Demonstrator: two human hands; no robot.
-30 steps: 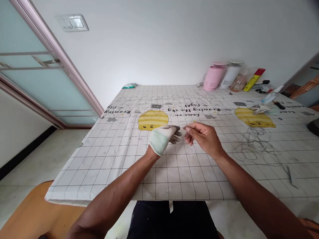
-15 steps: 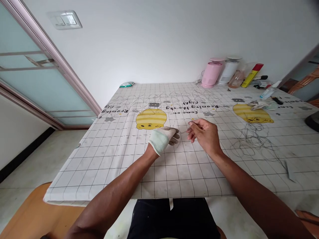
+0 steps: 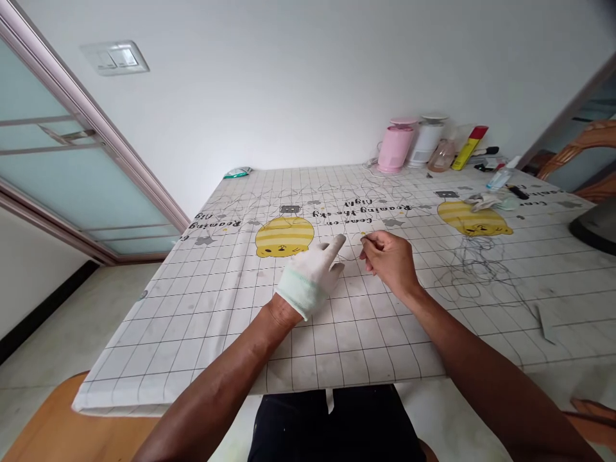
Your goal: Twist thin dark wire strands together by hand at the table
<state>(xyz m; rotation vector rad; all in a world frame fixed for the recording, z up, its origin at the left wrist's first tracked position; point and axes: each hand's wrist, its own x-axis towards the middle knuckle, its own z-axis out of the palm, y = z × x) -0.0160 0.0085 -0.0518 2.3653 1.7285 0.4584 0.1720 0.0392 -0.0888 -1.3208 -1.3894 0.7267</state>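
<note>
My left hand [image 3: 315,266], in a white knit glove with a pale green cuff, is held low over the tablecloth [image 3: 231,350]. Its index finger points forward, the thumb stands apart, and nothing shows in its grasp. My bare right hand [image 3: 389,256] is just to its right, thumb and fingertips pinched together. A very thin thread [image 3: 350,258] curves from that pinch toward the glove; its far end is hard to make out. Right of my right hand lies a loose tangle of dark thread [image 3: 476,263]. More fine strands trail over the cloth farther back.
At the back right are a pink cylindrical device [image 3: 395,149], a white one [image 3: 426,144], a spray bottle [image 3: 441,156] and a yellow-red can [image 3: 470,147]. A crumpled glove [image 3: 486,200] and a dark rounded object [image 3: 599,224] are at right. A green packet [image 3: 238,172] lies back left.
My left hand has gone from curled fingers to an extended index finger and shifted slightly toward me. My right hand keeps its pinch. The whole view has turned a little.
</note>
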